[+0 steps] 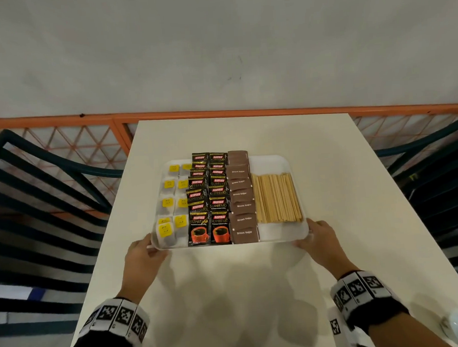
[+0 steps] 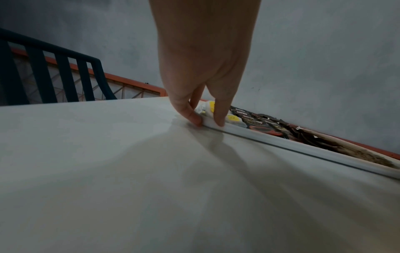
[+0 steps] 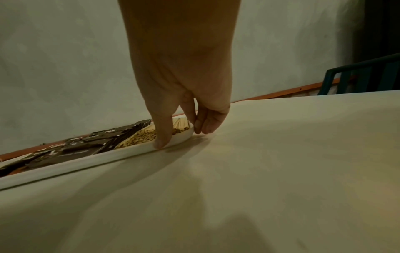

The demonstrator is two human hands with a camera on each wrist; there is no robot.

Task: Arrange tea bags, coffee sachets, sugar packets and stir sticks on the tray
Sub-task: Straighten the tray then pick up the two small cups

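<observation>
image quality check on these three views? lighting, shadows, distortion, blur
Head view: evenly lit, labels on the coffee sachets readable, soft multiple shadows of the arms on the table, straight railing bowed by the wide lens. Left wrist view: dim, bluish, left hand dark against the wall, tray rim stretched diagonally. Right wrist view: dim, yellowish, right hand underexposed, stir sticks grainy.
</observation>
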